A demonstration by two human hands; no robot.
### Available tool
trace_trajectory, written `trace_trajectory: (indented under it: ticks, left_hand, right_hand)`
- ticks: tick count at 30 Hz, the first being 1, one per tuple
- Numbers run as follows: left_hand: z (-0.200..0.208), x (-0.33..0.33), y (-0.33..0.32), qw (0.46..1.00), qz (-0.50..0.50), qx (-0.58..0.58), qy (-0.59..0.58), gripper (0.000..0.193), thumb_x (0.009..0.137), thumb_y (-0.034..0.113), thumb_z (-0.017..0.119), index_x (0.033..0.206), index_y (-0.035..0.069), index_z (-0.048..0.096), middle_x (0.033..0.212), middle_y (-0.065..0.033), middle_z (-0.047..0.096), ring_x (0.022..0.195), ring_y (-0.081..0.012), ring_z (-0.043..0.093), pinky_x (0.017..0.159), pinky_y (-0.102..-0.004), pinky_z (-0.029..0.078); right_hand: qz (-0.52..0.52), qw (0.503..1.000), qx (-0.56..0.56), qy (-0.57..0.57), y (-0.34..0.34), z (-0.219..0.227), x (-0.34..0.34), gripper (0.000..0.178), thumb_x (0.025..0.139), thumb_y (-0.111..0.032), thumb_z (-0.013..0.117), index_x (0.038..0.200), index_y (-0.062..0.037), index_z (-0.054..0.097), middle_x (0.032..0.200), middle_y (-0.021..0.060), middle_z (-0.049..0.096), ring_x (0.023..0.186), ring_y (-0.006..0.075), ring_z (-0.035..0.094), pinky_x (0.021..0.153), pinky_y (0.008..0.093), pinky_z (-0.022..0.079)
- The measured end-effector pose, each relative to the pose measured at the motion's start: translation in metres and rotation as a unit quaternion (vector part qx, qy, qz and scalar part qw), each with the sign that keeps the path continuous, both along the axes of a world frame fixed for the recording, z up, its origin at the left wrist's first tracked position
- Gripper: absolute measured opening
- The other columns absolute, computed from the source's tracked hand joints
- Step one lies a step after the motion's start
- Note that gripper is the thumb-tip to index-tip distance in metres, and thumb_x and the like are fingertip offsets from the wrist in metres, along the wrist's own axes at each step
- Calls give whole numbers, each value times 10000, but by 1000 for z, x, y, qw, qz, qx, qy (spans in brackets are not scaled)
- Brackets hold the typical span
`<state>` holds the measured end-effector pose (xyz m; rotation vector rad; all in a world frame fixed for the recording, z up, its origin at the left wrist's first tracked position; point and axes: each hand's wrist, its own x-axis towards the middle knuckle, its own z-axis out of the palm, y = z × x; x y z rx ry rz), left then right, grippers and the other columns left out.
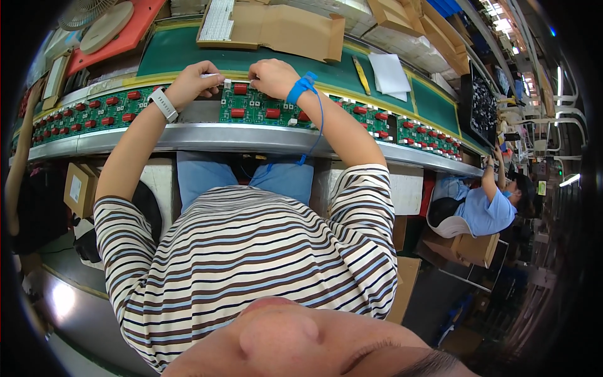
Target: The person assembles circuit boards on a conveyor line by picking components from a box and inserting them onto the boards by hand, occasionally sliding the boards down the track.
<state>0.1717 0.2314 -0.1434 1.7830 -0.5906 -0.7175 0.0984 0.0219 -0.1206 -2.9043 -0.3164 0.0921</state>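
Note:
A green circuit board (252, 105) with red block-shaped components lies on the metal-edged line in front of me. My left hand (193, 81) is closed in a pinch at the board's upper left corner, holding a small white part (212, 75). At the board's far edge, my right hand (274, 76) has its fingers curled down and pressed together. Whatever is between those fingertips, if anything, is hidden. A blue wrist strap (302, 88) with a coiled cord circles my right wrist, and a pale watch (164, 105) is on my left.
More populated boards (88, 115) run along the line to both sides. Beyond them, a cardboard box (292, 31) holds white parts (217, 22) on the green bench. A yellow-handled tool (361, 75) lies beside white sheets (389, 74). A co-worker (483, 204) sits at far right.

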Motion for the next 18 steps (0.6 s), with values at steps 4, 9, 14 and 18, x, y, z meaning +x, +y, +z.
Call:
trace_trajectory:
  ticks: [4,9,14,18]
  left_hand:
    - [5,-5,4,995,-16,-35,96,154,842,231,612,904,100,558,717,59,511,646,-21,491,527,-160,400]
    - [10,-13,5,998,-43,11,44,165,832,214,613,940,89,614,746,48,546,636,-29,469,533,-177,389]
    - [6,-25,8,997,-61,9,-54,224,816,179,617,994,45,637,780,-4,599,668,-70,507,590,-216,437]
    - [10,-39,-4,974,-99,30,-200,220,787,142,625,967,16,616,779,-77,617,697,-145,569,646,-267,463]
  right_hand:
    - [9,1000,0,-7,1,1,-1,172,744,-183,598,872,-81,650,905,112,643,872,280,606,767,382,483]
    - [1,1000,-6,5,3,0,-2,187,743,-195,606,886,-85,654,907,115,642,875,283,605,767,380,483]
    - [6,1000,2,14,2,7,-6,199,748,-185,585,892,-65,651,905,135,639,879,294,602,781,382,477]
    - [22,992,110,-59,-8,6,-10,232,758,-132,570,948,-7,613,939,138,622,821,276,613,743,358,485]
